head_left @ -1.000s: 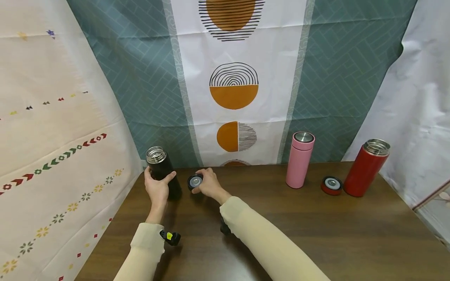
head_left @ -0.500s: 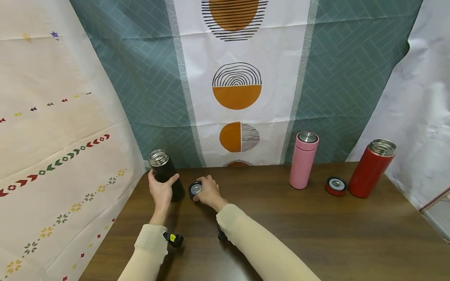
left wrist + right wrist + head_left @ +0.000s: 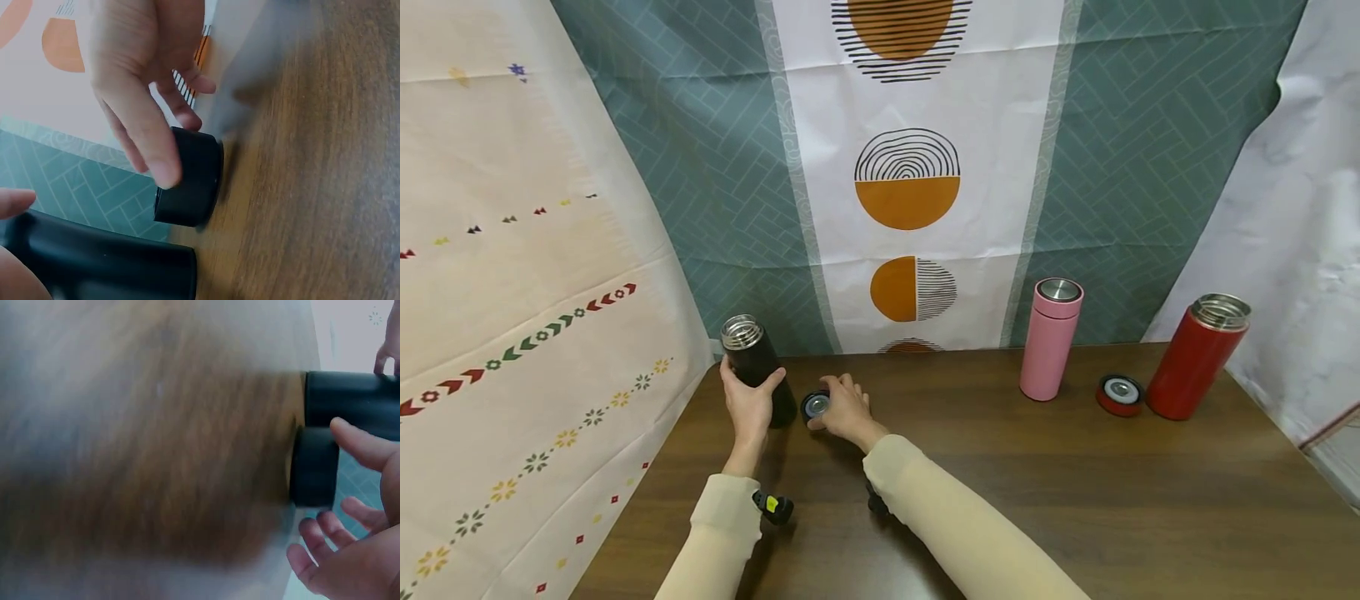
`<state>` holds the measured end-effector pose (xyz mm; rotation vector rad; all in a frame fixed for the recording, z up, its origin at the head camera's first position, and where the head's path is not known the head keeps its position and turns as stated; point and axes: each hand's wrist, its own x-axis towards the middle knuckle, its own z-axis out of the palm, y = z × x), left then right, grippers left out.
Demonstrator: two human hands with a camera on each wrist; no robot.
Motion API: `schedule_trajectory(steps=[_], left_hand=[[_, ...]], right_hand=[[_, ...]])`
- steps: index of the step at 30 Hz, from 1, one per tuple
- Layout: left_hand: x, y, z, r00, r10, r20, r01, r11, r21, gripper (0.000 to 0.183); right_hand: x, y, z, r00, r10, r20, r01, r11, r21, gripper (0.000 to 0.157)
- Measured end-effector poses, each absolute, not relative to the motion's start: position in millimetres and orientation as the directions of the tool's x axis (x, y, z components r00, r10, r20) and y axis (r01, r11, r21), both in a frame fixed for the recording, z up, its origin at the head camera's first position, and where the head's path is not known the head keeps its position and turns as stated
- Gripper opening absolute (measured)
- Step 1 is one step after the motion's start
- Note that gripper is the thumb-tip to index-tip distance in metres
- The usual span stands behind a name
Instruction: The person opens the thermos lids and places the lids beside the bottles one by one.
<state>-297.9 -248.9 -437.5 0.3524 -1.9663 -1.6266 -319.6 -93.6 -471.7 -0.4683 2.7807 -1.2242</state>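
My left hand (image 3: 750, 408) grips an open black thermos (image 3: 758, 362) near the left side of the table, its bare metal neck facing up. Fingers go round the far side and the thumb lies along the near one. Just right of it, my right hand (image 3: 847, 412) has thumb and fingers about a black lid (image 3: 815, 406), whose pale inner side faces up. In the left wrist view the lid (image 3: 197, 178) stands on the wood, with the thumb on its side. In the right wrist view the thumb is at the upper edge of the lid (image 3: 314, 469); several fingers spread below.
On the right stand a pink thermos (image 3: 1051, 342) with its cap on and an open red thermos (image 3: 1197, 358). A red lid (image 3: 1120, 396) lies between them, inner side up. Patterned cloth (image 3: 910, 217) hangs along the table's back edge.
My right hand has brought the black lid down onto the table, close to the black thermos. My left hand keeps its hold on the thermos. The head view has shifted slightly.
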Motion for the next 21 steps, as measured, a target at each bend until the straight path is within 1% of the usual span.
schedule_trajectory(steps=[2,5,10,13,17,21], left_hand=[[-297.6,-249.1,-437.5,-0.796,-0.536,0.282,0.177,0.241,0.954,0.106],[-295.1,-251.4,-434.6,-0.762,-0.541,0.357,0.255,0.257,0.932,0.110],[-286.1,-255.4,-421.6,-0.689,-0.549,0.472,0.413,0.239,0.879,0.108],[-280.2,-251.0,-410.1,-0.667,-0.546,0.507,0.461,0.232,0.856,0.102],[-269.3,-236.1,-393.0,-0.642,-0.527,0.557,0.492,0.273,0.826,0.090],[-257.7,-222.3,-382.8,-0.581,-0.526,0.620,0.528,0.336,0.780,0.077]], right_hand=[[-319.9,-86.6,-467.3,-0.946,-0.317,0.067,-0.258,0.610,-0.749,0.078],[-319.2,-75.5,-458.8,-0.940,-0.331,0.080,-0.264,0.561,-0.785,0.073],[-312.6,-59.2,-444.7,-0.924,-0.365,0.110,-0.286,0.474,-0.833,0.065],[-308.8,-48.3,-437.1,-0.920,-0.368,0.134,-0.301,0.444,-0.844,0.063],[-306.9,-32.2,-432.1,-0.919,-0.363,0.156,-0.316,0.441,-0.840,0.059],[-304.9,-15.4,-434.3,-0.913,-0.370,0.171,-0.338,0.457,-0.823,0.058]])
